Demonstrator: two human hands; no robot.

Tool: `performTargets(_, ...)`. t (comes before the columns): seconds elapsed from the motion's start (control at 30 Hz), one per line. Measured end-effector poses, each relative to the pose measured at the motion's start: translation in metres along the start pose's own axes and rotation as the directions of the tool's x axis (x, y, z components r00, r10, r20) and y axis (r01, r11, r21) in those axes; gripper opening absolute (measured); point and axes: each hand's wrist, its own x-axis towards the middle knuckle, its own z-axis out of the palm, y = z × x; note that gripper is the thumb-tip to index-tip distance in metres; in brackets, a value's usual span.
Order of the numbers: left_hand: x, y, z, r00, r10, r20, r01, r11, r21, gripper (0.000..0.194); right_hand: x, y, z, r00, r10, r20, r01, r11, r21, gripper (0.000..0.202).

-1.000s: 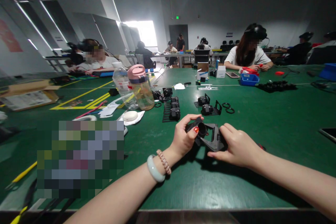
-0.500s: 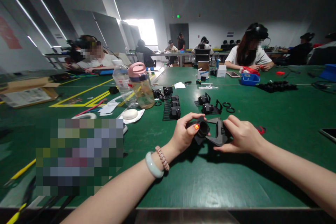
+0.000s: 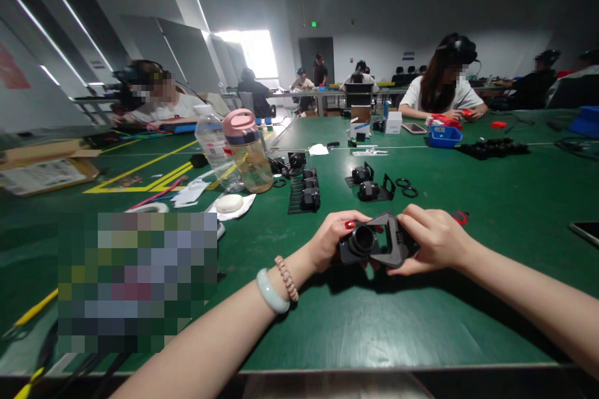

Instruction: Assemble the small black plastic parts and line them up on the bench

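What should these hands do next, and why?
Perhaps the right hand should ease the black wrench-like tool slightly toward the black part in the left hand: the tool's open end faces that part, and both are held close together. Whether they touch isn't clear.

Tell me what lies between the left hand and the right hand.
In the head view: a black part with a round opening, held by the left hand, and an angular dark piece, held by the right hand.

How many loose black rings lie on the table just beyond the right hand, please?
2: a farther ring and a nearer ring, both right of the upright black bracket. Others may be hidden.
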Motion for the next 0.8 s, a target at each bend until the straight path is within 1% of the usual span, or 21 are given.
performTargets(0.17,-0.001,0.000,0.004,0.998,0.026,-0.054,-0.027,1.000,-0.012,0.042,0.000,-0.008,0.001,0.998,0.064,0.025,-0.065,0.998,0.014,0.059)
performTargets(0.27,-0.002,0.001,0.004,0.998,0.016,-0.067,-0.015,1.000,0.008,0.042,0.001,-0.012,0.001,0.996,0.082,0.040,-0.083,0.996,0.016,0.059)
performTargets(0.33,-0.001,0.001,0.003,0.997,0.030,-0.076,-0.027,0.999,0.037,0.042,0.001,-0.012,0.001,0.995,0.087,0.045,-0.088,0.996,0.016,0.059)
performTargets(0.57,0.000,0.003,0.000,0.994,0.105,-0.041,-0.101,0.990,0.101,0.043,0.001,-0.017,0.001,0.991,0.119,0.062,-0.122,0.992,0.045,0.059)
performTargets(0.8,0.000,0.000,-0.004,0.985,0.167,-0.048,-0.160,0.980,0.120,0.046,0.002,-0.028,-0.001,0.965,0.237,0.109,-0.247,0.965,0.088,0.056)
